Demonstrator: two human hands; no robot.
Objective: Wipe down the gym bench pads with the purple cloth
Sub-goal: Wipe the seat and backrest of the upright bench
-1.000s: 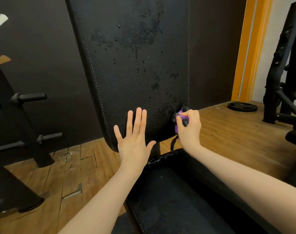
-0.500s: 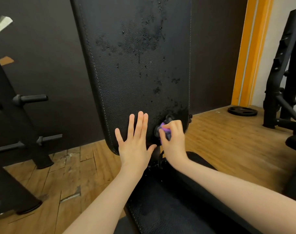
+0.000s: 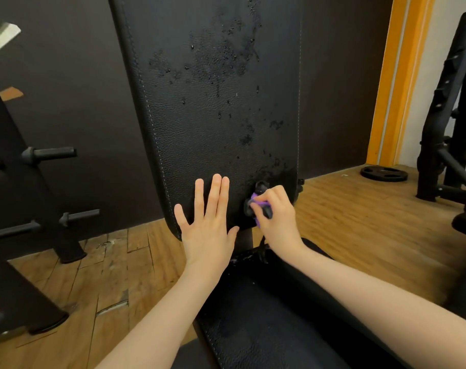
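The black back pad (image 3: 208,107) of the gym bench stands nearly upright in front of me, speckled with dark wet droplets on its upper and right parts. My left hand (image 3: 208,227) lies flat on the pad's lower edge, fingers straight. My right hand (image 3: 275,217) grips the bunched purple cloth (image 3: 257,202), mostly hidden by my fingers, and presses it on the pad's lower right corner. The black seat pad (image 3: 266,315) stretches below, toward me.
A black weight rack with pegs (image 3: 53,153) stands at the left on the wooden floor. A weight plate (image 3: 383,173) lies on the floor at the right, by an orange door frame (image 3: 394,81). Another black machine frame (image 3: 455,115) stands at the far right.
My right hand with the cloth moved left from the pad's right edge onto its lower right corner, then shifted slightly back right. My left hand stayed flat on the pad.
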